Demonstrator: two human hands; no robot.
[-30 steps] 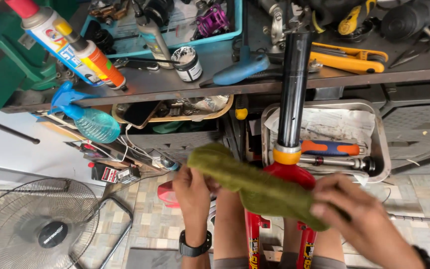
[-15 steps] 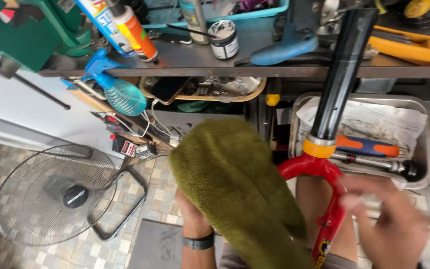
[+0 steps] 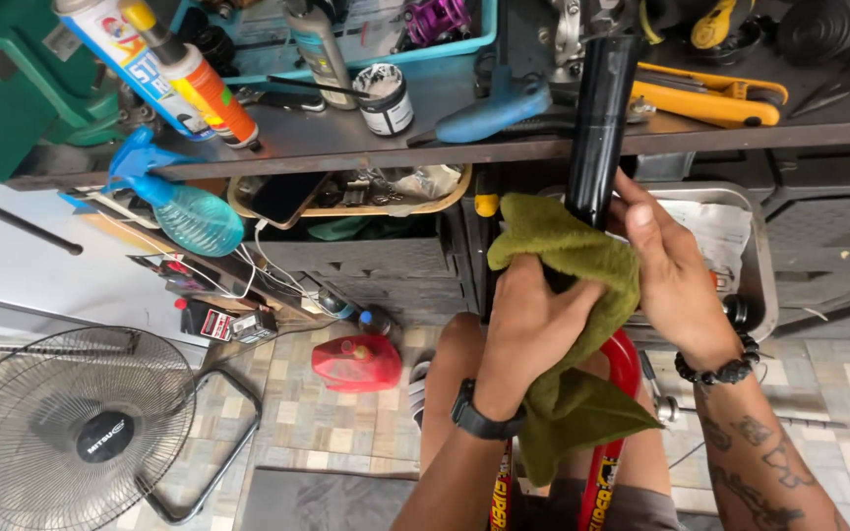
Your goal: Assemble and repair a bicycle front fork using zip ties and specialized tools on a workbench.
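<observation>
Both hands, left hand (image 3: 533, 329) and right hand (image 3: 671, 270), clutch the green cloth (image 3: 568, 324) (bunched between them) around the black tube (image 3: 597, 128).

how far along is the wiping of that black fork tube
Done: the green cloth is wrapped round the black tube, gripped by the left hand and right hand. In hand: wiping the lower tube, just above the red fork. Left: the bare upper tube, up to the shelf, looks untouched.
</observation>
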